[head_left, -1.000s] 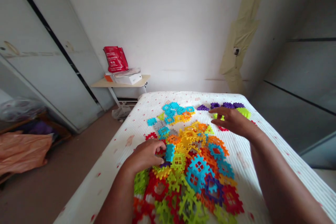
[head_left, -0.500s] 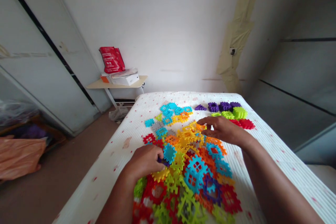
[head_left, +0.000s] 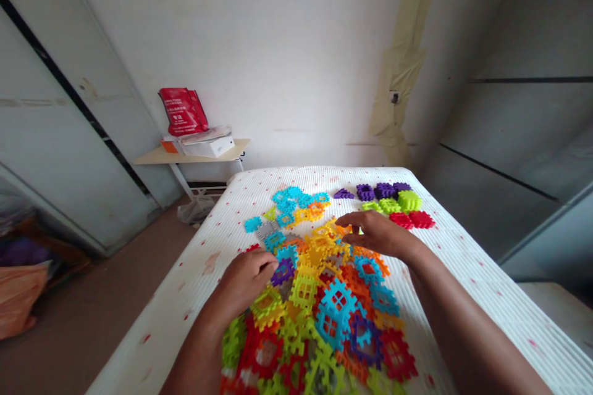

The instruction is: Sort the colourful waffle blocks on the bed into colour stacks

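Note:
My left hand is at the left side of a spread pile of plastic interlocking pieces, its fingers curled beside a purple piece; what they hold, if anything, is hidden. Over the back right of the pile, my right hand hovers palm down with fingers apart, near yellow pieces. Blue window pieces lie in the middle of the pile. Nearer the camera are red and green pieces. Light blue pieces form a loose group at the back.
Purple, green and red stacks stand at the back right of the cloth-covered surface. Beyond its far left corner, a small table bears a red bag and a white box.
The view has shifted, so the pile sits further left. My left hand has drawn slightly away from the blue piece, uncovering the purple piece. My right hand stays over the pile's back right.

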Motion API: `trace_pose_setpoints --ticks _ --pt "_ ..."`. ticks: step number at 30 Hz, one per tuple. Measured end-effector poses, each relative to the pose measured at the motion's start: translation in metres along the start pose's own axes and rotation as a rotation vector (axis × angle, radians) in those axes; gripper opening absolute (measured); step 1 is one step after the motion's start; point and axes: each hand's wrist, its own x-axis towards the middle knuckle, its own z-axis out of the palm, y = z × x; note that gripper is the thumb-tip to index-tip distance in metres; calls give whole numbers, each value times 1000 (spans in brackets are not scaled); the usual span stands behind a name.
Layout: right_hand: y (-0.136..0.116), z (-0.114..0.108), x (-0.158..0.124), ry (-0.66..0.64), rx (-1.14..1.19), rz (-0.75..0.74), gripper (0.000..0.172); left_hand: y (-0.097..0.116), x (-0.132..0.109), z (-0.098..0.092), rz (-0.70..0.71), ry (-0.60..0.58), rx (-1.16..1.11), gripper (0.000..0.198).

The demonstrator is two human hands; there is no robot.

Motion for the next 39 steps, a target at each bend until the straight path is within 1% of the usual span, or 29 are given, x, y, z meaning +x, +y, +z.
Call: trace_pose_setpoints --ticks 2,4,6,8,11,14,16,18,21,23,26,28,30,33,36,39 --pt "0 3 1 9 -1 0 33 -2 2 2 -63 110 -171 30" --pt "-1 7 3 24 -1 -18 32 -5 4 7 -161 169 -370 34" --pt "-2 12 6 29 8 -45 31 -6 6 14 -244 174 -541 42" --pt "-5 18 8 21 25 -74 29 -6 8 20 -270 165 -657 45" --pt "-13 28 11 37 52 -112 26 1 11 23 -285 178 -731 44" --pt "-24 40 13 118 130 -135 28 10 13 22 -301 195 -764 41" --pt "-32 48 14 157 204 -144 30 13 14 23 -291 205 -783 37" --pt "-38 57 15 167 256 -150 27 14 15 25 -264 218 -792 33" --pt "-42 65 16 163 311 -176 19 11 16 31 -171 243 -755 27" --pt "-42 67 17 156 377 -201 18 9 16 34 -105 269 -679 22" --pt "-41 65 16 119 479 -238 26 8 16 35 -41 341 -516 14" --pt "-40 62 15 93 497 -252 33 8 16 35 2 393 -405 8" --pt "-41 59 15 82 481 -244 35 7 16 35 65 431 -301 9" --pt "-42 57 15 67 411 -215 38 5 15 37 213 500 -164 14" --pt "-45 59 15 68 303 -246 42 5 15 40 353 581 -51 17" --pt "-51 62 14 87 224 -293 37 8 14 41 410 631 31 17"
